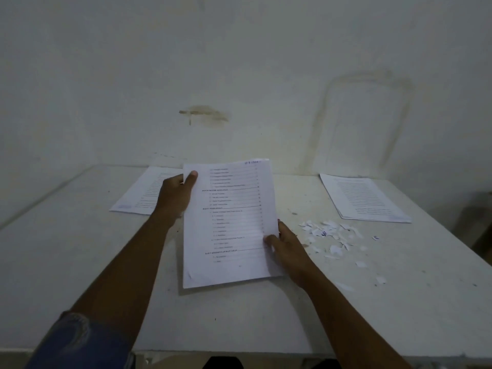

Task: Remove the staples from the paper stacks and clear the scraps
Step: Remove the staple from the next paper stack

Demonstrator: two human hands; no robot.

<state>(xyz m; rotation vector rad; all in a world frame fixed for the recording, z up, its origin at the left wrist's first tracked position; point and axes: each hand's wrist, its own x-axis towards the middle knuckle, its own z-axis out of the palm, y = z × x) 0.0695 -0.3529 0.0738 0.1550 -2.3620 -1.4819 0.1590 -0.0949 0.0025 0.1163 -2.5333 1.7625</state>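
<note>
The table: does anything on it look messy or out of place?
Yes. Small torn paper scraps lie scattered loose on the table, to the right of the held paper stack.

Blue, frayed sleeve (80, 344) above the bare left forearm (127, 262)

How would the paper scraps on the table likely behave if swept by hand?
The paper scraps look small and thin, so probably very light and apt to scatter rather than slide together. They lie spread loosely over the table, so several passes seem likely.
</note>
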